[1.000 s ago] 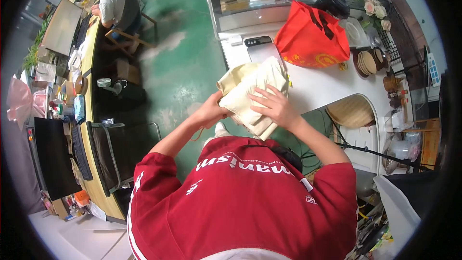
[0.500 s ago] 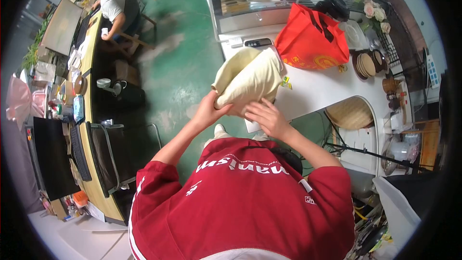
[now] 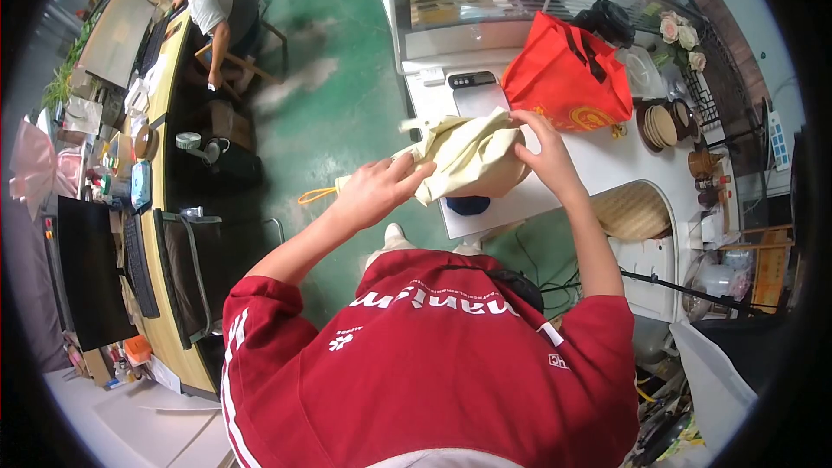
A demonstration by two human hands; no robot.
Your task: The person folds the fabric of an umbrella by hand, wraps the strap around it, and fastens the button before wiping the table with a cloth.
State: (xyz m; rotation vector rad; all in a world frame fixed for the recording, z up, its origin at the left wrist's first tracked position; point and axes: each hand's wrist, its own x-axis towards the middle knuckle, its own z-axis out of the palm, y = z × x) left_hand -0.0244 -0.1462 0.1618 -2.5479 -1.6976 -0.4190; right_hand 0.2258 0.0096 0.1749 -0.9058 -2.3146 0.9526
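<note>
From the head camera: a crumpled cream cloth (image 3: 468,156) is held above the near left corner of a white desk (image 3: 617,156). The right hand (image 3: 544,149) clamps its right edge; the left hand (image 3: 383,193) covers its left side, grip hidden. Two-sided support probably stops limp fabric sagging. Farther right stands a red tote bag (image 3: 555,78), contents hidden.

A red bag (image 3: 555,74) is set on the white desk (image 3: 620,154), near roses (image 3: 687,37). A keyboard (image 3: 143,266) is placed on the wooden desk (image 3: 176,358).
</note>
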